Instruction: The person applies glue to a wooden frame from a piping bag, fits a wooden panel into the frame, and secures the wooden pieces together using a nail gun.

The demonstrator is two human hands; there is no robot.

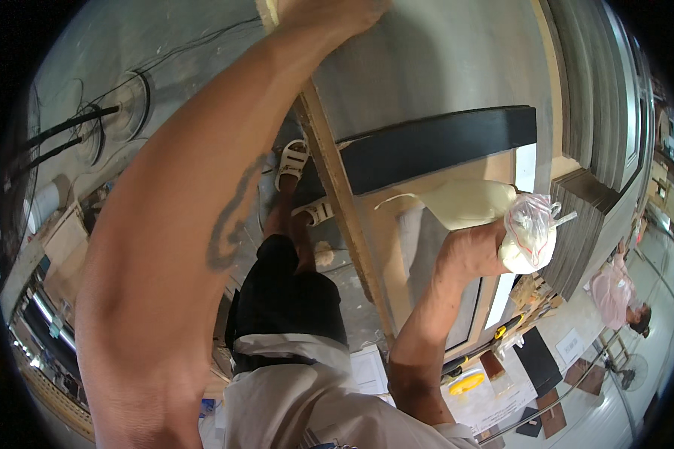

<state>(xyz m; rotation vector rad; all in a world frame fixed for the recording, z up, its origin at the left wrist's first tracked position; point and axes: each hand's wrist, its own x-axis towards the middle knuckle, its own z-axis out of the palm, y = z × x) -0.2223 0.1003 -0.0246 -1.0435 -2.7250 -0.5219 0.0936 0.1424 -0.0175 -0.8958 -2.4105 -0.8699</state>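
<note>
Left hand gripping wooden frame | right hand clutching plastic bag | black panel behind

Stacked grey panels; black cables on floor; yellow-handled tool; standing fan; another person, pink top.

grey concrete floor | standing fan | cluttered workbench

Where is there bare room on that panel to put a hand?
The grey panel is bare above the black strip, between the wooden rail and the stacked boards. Below the strip it is crowded: the right hand holds a plastic bag beside a cream smear.
</note>
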